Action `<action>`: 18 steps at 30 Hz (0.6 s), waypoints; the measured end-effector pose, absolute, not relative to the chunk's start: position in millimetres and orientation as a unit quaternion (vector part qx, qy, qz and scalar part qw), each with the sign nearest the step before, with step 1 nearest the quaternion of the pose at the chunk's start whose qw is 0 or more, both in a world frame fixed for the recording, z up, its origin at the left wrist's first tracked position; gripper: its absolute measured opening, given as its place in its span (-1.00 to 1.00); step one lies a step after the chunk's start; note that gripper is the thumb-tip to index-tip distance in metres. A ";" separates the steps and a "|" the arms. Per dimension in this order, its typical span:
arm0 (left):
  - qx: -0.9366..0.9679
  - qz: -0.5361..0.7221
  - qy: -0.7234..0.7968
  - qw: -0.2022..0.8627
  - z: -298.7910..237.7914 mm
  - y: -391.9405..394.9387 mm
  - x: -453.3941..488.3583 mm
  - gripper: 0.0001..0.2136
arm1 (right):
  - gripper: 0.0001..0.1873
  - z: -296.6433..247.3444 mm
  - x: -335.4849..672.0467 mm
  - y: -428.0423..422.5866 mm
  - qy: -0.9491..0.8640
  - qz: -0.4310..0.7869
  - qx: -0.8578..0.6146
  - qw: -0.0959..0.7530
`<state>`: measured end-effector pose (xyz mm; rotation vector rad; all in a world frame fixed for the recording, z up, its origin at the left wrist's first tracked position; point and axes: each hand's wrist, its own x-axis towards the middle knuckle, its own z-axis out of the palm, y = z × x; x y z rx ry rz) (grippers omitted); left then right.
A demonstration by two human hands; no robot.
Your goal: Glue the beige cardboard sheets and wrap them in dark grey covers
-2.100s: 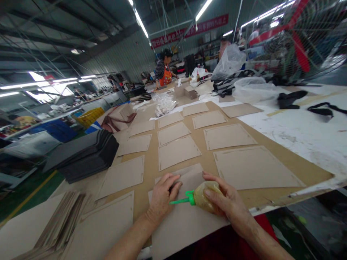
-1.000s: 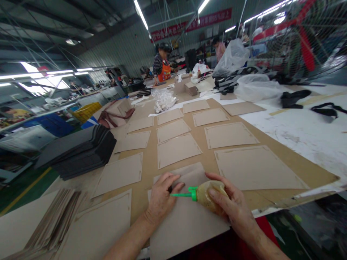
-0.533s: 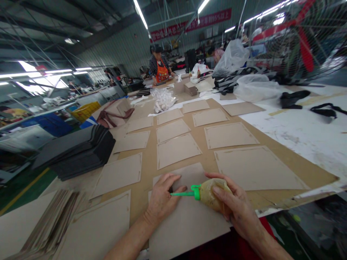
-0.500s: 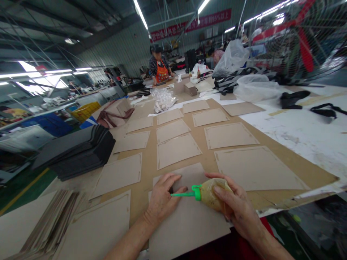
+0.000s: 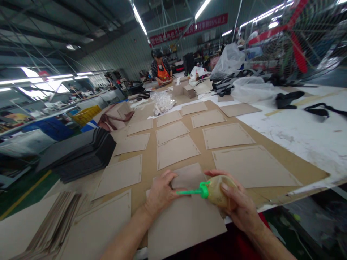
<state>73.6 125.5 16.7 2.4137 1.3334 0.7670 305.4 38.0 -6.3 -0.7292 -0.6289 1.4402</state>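
Cardboard sheets (image 5: 229,136) lie in loose rows down the long surface (image 5: 320,122), most of them on a brown board (image 5: 205,153), and several show darker streaks along their edges. Nearest the person are two more, a front sheet (image 5: 187,227) and, overlapping just beyond it, a rear sheet (image 5: 189,172). The left hand (image 5: 161,189) rests on these two, its fingers bent and the thumb spread away from them, gripping nothing that I can make out. The right hand (image 5: 241,204) has its fingers wrapped around a soft squeeze bottle (image 5: 218,189) of something yellowish brown, tilted nearly flat above the front sheet. Its green nozzle (image 5: 204,190) points left and ends right by the left thumb; whether the tip touches the thumb or the card I can't tell.

Over to the left sits a leaning pile of cardboard (image 5: 51,224), and behind it a thick stack of dark sheets (image 5: 78,155). Crumpled clear plastic (image 5: 162,104) lies past the far rows, with a pale plastic bag (image 5: 252,89) and black straps (image 5: 318,111) to the right. Across the way, a co-worker in an orange apron (image 5: 163,75) bends over the far end
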 end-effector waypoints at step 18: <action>0.358 0.656 0.456 0.484 101.4 117.0 13.0 -0.56 | -0.57 10.7 350.0 12.0 -0.051 0.557 -0.380 0.737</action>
